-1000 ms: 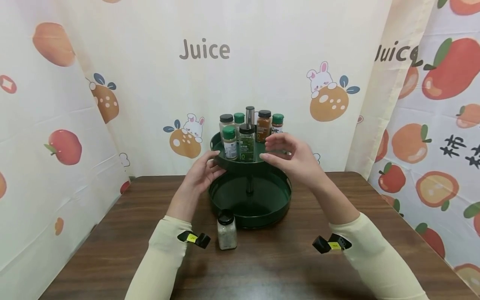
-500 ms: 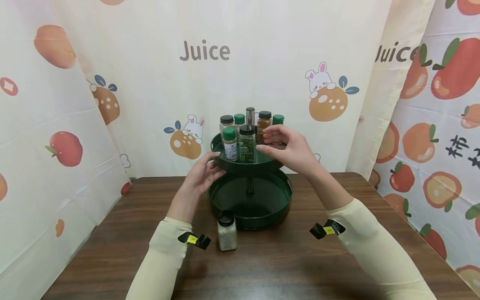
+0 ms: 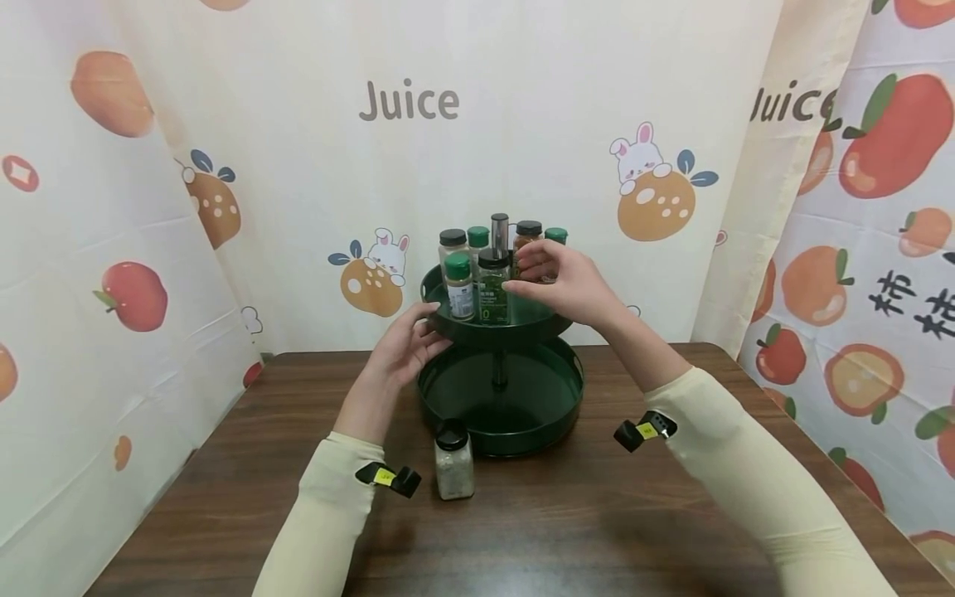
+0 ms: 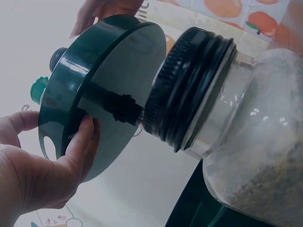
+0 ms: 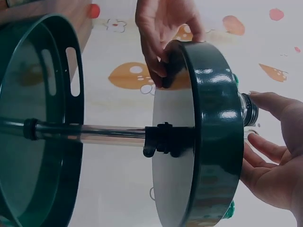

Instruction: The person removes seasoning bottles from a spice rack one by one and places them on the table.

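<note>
A dark green two-tier round rack holds several spice jars on its upper tray (image 3: 485, 333). My left hand (image 3: 403, 347) pinches that tray's left rim, thumb at the outer side and fingers underneath, as the left wrist view shows. My right hand (image 3: 570, 286) is over the tray's right side, fingers bent and spread. Its thumb tip overlaps the edge of a black-capped jar of green herbs (image 3: 493, 300), and in the right wrist view it is close to a black cap (image 5: 250, 109). A green-capped jar (image 3: 459, 290) stands left of the herb jar.
The lower tray (image 3: 500, 431) sits on the brown wooden table (image 3: 567, 531). In front of it stands a black-capped glass jar (image 3: 454, 464) with pale contents, large in the left wrist view. A metal post (image 3: 500, 236) rises through the upper tray. Printed curtains hang behind and at both sides.
My right hand has moved left and slightly up, from the tray's right edge in toward the herb jar, and now covers part of the jars behind it. My left hand keeps its place on the rim.
</note>
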{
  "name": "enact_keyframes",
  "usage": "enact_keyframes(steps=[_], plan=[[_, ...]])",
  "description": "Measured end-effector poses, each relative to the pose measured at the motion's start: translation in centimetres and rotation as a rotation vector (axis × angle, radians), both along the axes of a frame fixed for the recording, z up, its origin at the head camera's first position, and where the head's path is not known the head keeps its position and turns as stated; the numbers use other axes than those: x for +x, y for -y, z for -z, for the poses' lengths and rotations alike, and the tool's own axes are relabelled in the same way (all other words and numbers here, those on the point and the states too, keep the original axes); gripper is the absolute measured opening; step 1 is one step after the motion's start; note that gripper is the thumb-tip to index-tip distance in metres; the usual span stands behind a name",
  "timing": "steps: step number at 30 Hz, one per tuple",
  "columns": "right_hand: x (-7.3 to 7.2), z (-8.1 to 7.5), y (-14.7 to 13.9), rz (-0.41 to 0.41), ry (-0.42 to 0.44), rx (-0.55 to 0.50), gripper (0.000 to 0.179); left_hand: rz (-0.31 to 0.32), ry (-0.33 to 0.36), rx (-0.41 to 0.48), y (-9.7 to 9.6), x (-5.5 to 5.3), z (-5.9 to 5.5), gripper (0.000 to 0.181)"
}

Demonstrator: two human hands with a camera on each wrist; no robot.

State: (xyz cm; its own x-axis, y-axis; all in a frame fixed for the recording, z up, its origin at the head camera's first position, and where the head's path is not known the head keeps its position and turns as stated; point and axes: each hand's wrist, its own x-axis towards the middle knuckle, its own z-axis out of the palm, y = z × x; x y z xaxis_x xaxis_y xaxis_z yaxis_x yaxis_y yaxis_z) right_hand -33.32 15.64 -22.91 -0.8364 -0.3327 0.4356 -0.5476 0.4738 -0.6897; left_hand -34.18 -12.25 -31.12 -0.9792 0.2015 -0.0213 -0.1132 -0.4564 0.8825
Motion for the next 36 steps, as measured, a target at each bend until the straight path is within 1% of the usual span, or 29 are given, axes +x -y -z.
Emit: enact_keyframes(steps=[6, 10, 17, 24, 30, 36], plan=[[-0.6, -0.3, 0.9, -0.01, 0.014, 0.005, 0.061, -0.002, -0.007, 0.004, 0.1, 0.0, 0.2, 0.063], [-0.9, -0.6, 1.2, -0.018, 0.029, 0.014, 0.063, 0.001, -0.01, 0.005, 0.0, 0.1, 0.1, 0.063], [-1.4, -1.0, 1.5, -0.046, 0.071, 0.031, 0.067, 0.005, -0.015, -0.006, 0.1, 0.1, 0.1, 0.064], [-2.1, -1.1, 1.7, -0.064, 0.116, 0.046, 0.07, 0.007, -0.013, 0.002, 0.1, 0.1, 0.2, 0.065], [-2.2, -1.2, 2.1, -0.073, 0.144, 0.063, 0.077, 0.004, -0.016, 0.006, 0.1, 0.1, 0.2, 0.065], [-2.5, -1.2, 2.5, -0.069, 0.158, 0.077, 0.079, 0.006, -0.011, 0.011, 0.1, 0.0, 0.3, 0.063]])
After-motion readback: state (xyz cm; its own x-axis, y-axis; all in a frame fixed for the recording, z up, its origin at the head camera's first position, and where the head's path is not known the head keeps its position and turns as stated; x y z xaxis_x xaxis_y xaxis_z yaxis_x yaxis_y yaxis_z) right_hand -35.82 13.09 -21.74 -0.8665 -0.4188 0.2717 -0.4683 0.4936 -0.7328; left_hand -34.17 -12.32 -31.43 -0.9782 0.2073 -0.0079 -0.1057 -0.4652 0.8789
